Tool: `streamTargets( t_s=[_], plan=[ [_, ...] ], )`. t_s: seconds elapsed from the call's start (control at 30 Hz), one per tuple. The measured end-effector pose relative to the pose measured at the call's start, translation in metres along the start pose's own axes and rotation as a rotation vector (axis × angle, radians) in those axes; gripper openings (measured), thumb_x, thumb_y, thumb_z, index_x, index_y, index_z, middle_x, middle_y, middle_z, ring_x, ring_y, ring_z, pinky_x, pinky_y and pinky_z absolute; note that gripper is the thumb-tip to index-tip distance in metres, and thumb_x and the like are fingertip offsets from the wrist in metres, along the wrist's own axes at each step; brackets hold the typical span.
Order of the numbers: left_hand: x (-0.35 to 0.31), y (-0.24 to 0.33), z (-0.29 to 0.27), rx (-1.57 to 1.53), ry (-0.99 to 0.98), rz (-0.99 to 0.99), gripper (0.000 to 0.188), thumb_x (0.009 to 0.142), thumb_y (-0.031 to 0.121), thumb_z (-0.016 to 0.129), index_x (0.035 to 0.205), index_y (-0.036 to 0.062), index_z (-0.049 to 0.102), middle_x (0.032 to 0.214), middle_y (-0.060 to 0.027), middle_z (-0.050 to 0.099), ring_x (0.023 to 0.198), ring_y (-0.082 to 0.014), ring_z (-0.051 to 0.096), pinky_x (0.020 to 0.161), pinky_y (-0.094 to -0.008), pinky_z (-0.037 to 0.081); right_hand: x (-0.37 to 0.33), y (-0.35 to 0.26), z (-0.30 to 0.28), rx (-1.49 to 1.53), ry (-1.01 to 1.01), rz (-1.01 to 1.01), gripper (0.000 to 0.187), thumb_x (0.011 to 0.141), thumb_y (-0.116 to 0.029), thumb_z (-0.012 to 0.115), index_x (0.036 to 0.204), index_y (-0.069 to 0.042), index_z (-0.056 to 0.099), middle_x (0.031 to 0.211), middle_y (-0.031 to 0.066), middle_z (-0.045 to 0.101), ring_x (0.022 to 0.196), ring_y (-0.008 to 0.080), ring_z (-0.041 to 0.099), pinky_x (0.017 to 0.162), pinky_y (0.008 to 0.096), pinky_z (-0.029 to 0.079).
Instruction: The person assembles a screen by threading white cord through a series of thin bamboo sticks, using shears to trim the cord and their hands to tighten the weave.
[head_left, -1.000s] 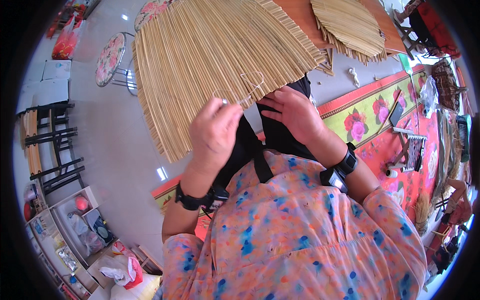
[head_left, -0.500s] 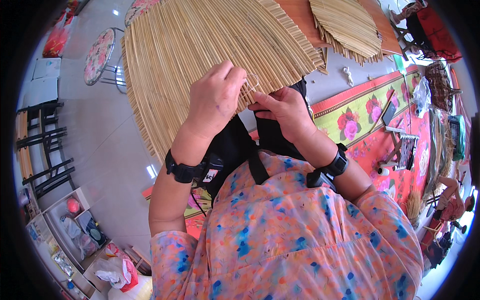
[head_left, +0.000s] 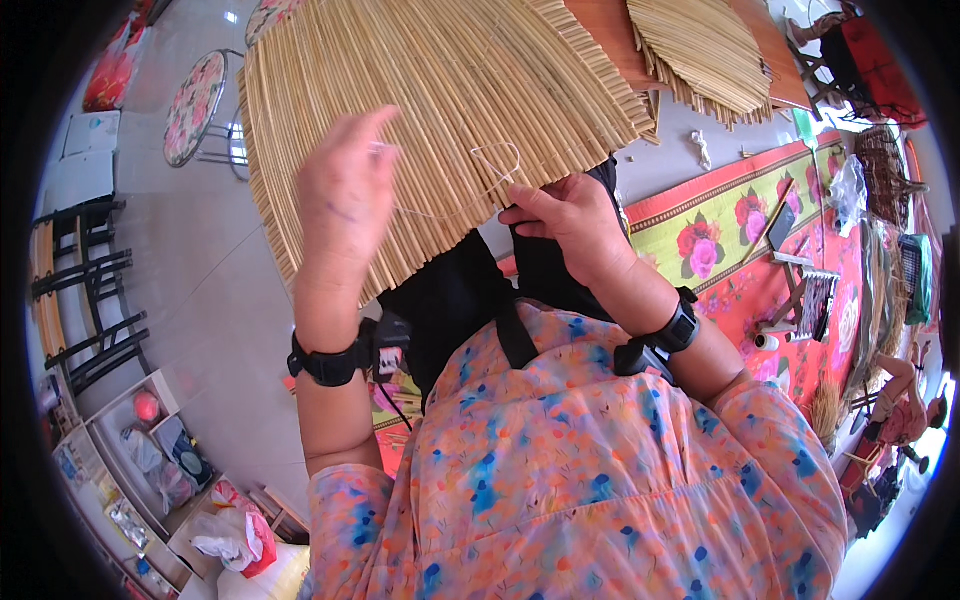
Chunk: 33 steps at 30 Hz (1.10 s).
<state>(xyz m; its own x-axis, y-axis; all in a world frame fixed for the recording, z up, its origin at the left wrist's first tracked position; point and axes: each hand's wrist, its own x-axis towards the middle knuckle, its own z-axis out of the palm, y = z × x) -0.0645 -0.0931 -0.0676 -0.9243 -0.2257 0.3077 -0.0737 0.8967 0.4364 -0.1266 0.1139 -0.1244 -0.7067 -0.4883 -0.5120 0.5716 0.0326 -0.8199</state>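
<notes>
A large panel of straw-coloured reed stalks (head_left: pixel 430 110), laid side by side, rests in front of me over my lap. My right hand (head_left: pixel 578 222) grips its near edge, thumb on top and fingers curled beneath. Beside that thumb, a thin white thread (head_left: pixel 517 158) forms a loose loop on the stalks. From there the thread runs left toward my left hand (head_left: pixel 348 195), which is raised over the panel's left part. Its fingers are closed on the thread and slightly smeared by motion; whether a needle is in them I cannot make out.
A second reed panel (head_left: pixel 700 55) lies on the brown table (head_left: pixel 605 40) at the far right. A round floral stool (head_left: pixel 196 108) stands at left. On the right, a flowered mat (head_left: pixel 690 240) bears a small wooden frame (head_left: pixel 800 300). Another person (head_left: pixel 900 410) sits at the far right.
My left hand has moved left and slightly down, away from my right hand, drawing the thread out. The loop now lies open on the stalks. My right hand keeps its place.
</notes>
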Motion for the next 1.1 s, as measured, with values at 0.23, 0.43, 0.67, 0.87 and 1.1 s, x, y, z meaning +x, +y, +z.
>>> streamTargets(
  t_s=[0.23, 0.43, 0.67, 0.87, 1.1],
  plan=[
    [-0.005, 0.021, 0.043, -0.085, -0.068, 0.3, 0.012, 0.08, 0.007, 0.067, 0.092, 0.0044, 0.062, 0.078, -0.0082, 0.054, 0.073, -0.0274, 0.06, 0.062, -0.0379, 0.051, -0.002, -0.002, 0.002, -0.029, -0.006, 0.038, 0.022, 0.085, -0.015, 0.071, 0.09, 0.006, 0.065, 0.079, 0.0099, 0.068, 0.065, 0.0142, 0.066, 0.056, 0.0235, 0.051],
    [-0.012, 0.033, 0.042, -0.281, -0.072, 0.186, 0.008, 0.084, 0.004, 0.064, 0.084, 0.0024, 0.056, 0.078, -0.0092, 0.053, 0.067, -0.0265, 0.059, 0.058, -0.035, 0.048, -0.003, -0.007, 0.004, 0.035, 0.025, 0.04, 0.02, 0.084, -0.011, 0.07, 0.089, 0.007, 0.064, 0.079, 0.0099, 0.068, 0.069, 0.0161, 0.068, 0.057, 0.0245, 0.053],
    [-0.011, 0.032, 0.057, -0.408, -0.012, 0.182, 0.006, 0.089, 0.001, 0.06, 0.087, -0.0004, 0.055, 0.081, -0.0084, 0.058, 0.068, -0.0192, 0.059, 0.063, -0.0292, 0.048, -0.001, -0.006, 0.005, 0.042, 0.071, 0.03, 0.02, 0.082, -0.009, 0.07, 0.086, 0.009, 0.063, 0.077, 0.0125, 0.068, 0.068, 0.0175, 0.07, 0.058, 0.0251, 0.056],
    [-0.012, 0.022, 0.06, -0.764, -0.18, -0.076, 0.005, 0.093, 0.003, 0.057, 0.091, -0.0021, 0.059, 0.087, -0.0031, 0.064, 0.075, -0.0081, 0.057, 0.07, -0.0232, 0.049, -0.002, -0.008, 0.005, 0.015, 0.099, 0.025, 0.019, 0.081, -0.007, 0.07, 0.088, 0.01, 0.063, 0.077, 0.0125, 0.068, 0.069, 0.0179, 0.07, 0.058, 0.0252, 0.056],
    [-0.016, 0.023, 0.058, -0.955, -0.3, -0.227, 0.008, 0.095, 0.005, 0.056, 0.094, -0.0007, 0.06, 0.088, 0.0005, 0.062, 0.08, -0.0061, 0.057, 0.073, -0.0213, 0.048, 0.0, -0.001, -0.008, 0.351, -0.006, 0.001, 0.032, 0.093, -0.022, 0.059, 0.114, 0.002, 0.057, 0.102, 0.0118, 0.065, 0.091, 0.0206, 0.066, 0.078, 0.038, 0.056]
  ],
)
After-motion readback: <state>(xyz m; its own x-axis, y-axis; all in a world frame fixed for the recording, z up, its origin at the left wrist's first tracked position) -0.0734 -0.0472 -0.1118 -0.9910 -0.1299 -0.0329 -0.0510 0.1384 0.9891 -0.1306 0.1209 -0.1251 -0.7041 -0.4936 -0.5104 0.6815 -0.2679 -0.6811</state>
